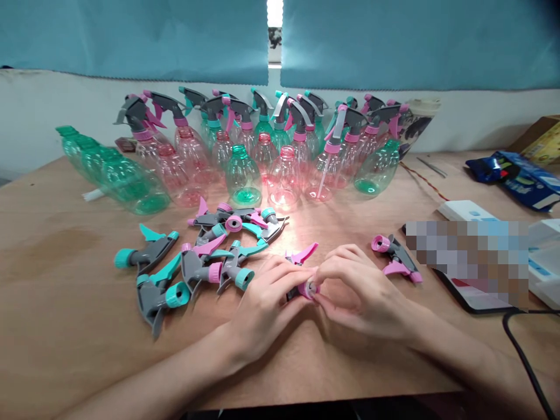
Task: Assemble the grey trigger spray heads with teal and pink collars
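Note:
Near the front of the table, my left hand is closed around a grey and pink trigger spray head, its collar opening turned toward me. The thumb and fingertips of my right hand pinch the rim of that pink collar. Something pale shows inside the opening, too small to name. Most of the spray head's body is hidden by my left fingers; its pink trigger sticks out above them. Left of my hands lies a loose pile of spray heads with pink or teal collars. Another pink-collared spray head lies to the right.
Behind the pile stand several clear pink bottles and green bottles, some topped with spray heads. A phone-like device, a white power strip, a black cable and a blue packet lie at the right.

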